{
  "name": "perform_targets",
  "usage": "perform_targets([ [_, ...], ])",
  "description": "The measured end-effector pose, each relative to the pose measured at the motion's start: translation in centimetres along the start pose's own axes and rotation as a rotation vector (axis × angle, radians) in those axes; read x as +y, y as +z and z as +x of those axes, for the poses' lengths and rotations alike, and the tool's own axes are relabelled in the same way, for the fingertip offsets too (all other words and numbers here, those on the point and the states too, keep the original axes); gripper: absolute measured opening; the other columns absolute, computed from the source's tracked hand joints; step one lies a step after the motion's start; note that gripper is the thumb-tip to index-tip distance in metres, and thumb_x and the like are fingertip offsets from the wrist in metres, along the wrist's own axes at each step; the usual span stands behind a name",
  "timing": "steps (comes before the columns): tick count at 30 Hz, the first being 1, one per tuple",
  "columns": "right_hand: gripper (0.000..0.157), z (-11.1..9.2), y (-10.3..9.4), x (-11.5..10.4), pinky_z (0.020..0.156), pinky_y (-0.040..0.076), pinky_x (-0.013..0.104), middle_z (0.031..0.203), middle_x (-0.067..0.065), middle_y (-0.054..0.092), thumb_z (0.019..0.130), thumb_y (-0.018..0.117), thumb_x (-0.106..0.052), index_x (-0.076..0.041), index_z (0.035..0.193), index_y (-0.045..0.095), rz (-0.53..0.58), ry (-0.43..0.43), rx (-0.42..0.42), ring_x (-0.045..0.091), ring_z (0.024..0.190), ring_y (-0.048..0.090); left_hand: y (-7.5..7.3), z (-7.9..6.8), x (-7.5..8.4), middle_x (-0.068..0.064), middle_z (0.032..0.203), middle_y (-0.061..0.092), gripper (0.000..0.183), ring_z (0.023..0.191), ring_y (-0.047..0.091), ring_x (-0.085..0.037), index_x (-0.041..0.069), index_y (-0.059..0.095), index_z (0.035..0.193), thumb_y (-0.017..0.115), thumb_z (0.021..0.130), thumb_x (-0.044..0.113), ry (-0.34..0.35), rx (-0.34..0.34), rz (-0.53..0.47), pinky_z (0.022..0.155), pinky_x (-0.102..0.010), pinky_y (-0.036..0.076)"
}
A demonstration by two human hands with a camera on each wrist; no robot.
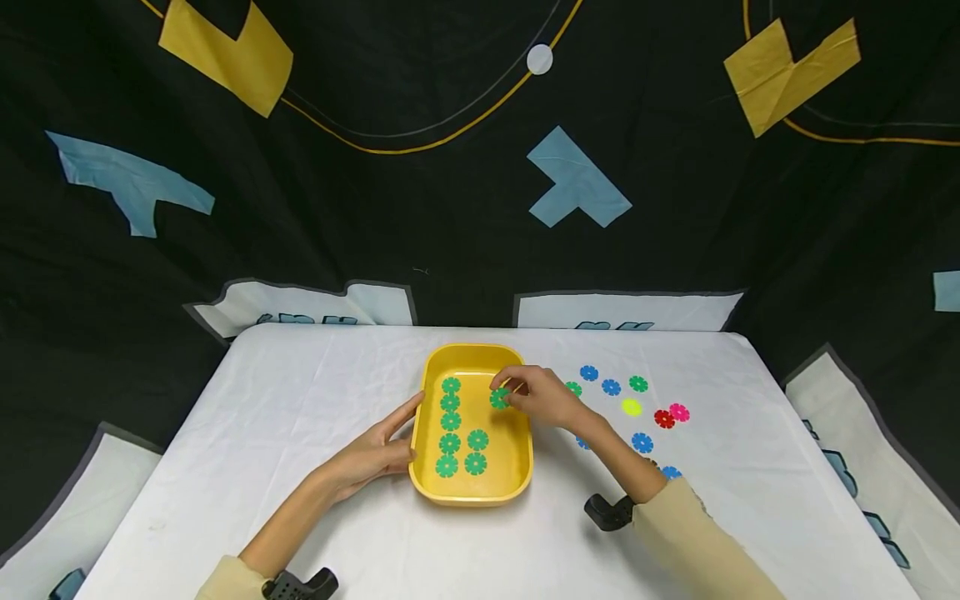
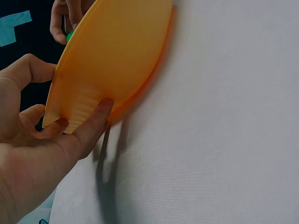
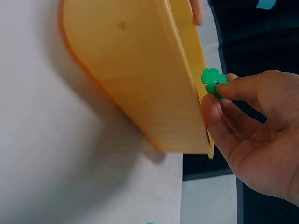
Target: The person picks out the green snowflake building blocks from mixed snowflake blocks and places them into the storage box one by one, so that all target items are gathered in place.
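Note:
A yellow rectangular tray [image 1: 474,493] stands on the table, with green flower-shaped discs [image 1: 450,422] lying inside in a long left column and a short column beside it. My left hand [image 1: 367,457] grips the tray's left side, one digit against the outer wall and others at the rim [image 2: 52,88]. Over the tray's right side, my right hand [image 1: 543,395] pinches one green flower disc [image 3: 212,80] between thumb and fingertips. Whether that disc touches the tray floor, I cannot tell.
Right of the tray lie loose discs: blue ones [image 1: 611,387], a green one [image 1: 638,383], a yellow one [image 1: 632,407], a red one [image 1: 664,419] and a pink one [image 1: 679,412]. My right forearm hides some. Black cloth [image 1: 465,233] hangs behind the white table [image 1: 300,367].

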State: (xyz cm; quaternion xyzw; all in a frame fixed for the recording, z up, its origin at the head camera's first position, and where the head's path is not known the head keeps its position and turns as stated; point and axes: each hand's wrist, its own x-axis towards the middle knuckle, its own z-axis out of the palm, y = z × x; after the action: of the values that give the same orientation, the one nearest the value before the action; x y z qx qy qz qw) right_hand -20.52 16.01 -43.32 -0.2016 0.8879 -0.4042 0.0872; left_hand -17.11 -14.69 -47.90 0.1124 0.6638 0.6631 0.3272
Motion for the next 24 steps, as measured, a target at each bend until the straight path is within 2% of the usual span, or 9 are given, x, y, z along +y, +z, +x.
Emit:
perform_targets([
  [4, 0.023, 0.9, 1.0, -0.6, 0.079, 0.056, 0.029, 0.099, 0.001, 0.067, 0.091, 0.064, 0.006, -0.010, 0.107, 0.070, -0.047, 0.026, -0.027, 0.020, 0.089, 0.060, 0.0, 0.0, 0.0, -0.002, 0.167, 0.001, 0.090, 0.124, 0.055, -0.033, 0.030, 0.013, 0.162, 0.057, 0.088, 0.001, -0.007, 0.004, -0.002, 0.097, -0.041, 0.051],
  [11, 0.022, 2.2, 2.8, -1.5, 0.077, 0.054, 0.027, 0.097, 0.004, 0.067, 0.093, 0.063, 0.004, -0.009, 0.108, 0.072, -0.206, 0.080, -0.063, 0.020, 0.086, 0.058, 0.0, 0.0, 0.0, -0.004, 0.167, -0.001, 0.091, 0.124, 0.055, -0.033, 0.030, 0.013, 0.162, 0.058, 0.087, 0.002, -0.007, 0.006, -0.004, 0.097, -0.042, 0.051],
  [24, 0.025, 3.3, 5.3, -1.5, 0.068, 0.052, 0.026, 0.089, 0.003, 0.063, 0.089, 0.061, 0.006, -0.008, 0.106, 0.073, -0.304, 0.156, -0.069, 0.018, 0.078, 0.055, 0.0, 0.0, -0.1, -0.003, 0.167, -0.001, 0.091, 0.127, 0.052, -0.034, 0.031, 0.013, 0.162, 0.058, 0.087, 0.001, -0.013, 0.007, -0.008, 0.098, -0.042, 0.050],
])
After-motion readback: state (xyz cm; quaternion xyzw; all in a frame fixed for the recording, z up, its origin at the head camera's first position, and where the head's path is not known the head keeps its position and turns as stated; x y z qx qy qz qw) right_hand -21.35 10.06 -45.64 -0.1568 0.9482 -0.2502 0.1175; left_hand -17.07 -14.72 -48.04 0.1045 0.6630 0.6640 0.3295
